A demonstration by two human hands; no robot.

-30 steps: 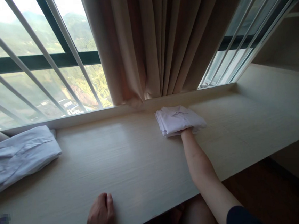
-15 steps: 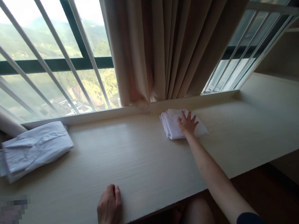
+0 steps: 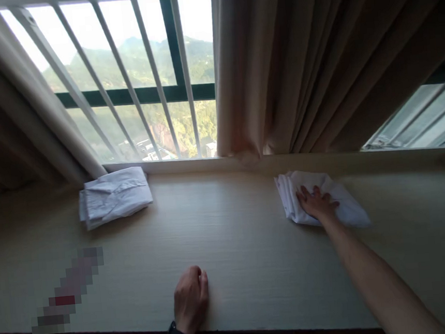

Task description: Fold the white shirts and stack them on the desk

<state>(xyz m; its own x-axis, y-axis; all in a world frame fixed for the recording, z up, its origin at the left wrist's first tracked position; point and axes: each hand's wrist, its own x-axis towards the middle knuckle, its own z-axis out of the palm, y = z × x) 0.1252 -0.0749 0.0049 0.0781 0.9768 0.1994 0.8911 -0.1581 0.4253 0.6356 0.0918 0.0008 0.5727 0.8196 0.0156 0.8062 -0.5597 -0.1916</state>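
Observation:
My right hand [image 3: 318, 203] lies flat with spread fingers on a folded white cloth [image 3: 340, 198], which looks like a garment, on the right side of the table. The cloth's layered folds show at its left edge. Near the table's front edge rests my left hand [image 3: 191, 297], curled into a fist, with a dark watch on the wrist; nothing shows in it. A second folded white garment [image 3: 119, 194], with a gathered seam, lies farther back on the left, apart from both hands.
The pale wooden table [image 3: 229, 249] runs beneath a barred window [image 3: 130, 97]. Brown curtains [image 3: 268, 69] hang down to its back ledge. A pixelated long object [image 3: 71, 287] lies at the front left.
The camera view has swung left, so the things appear farther right. My right hand remains spread on the cloth, its fingers slightly lower. My left hand stays in a fist on the table.

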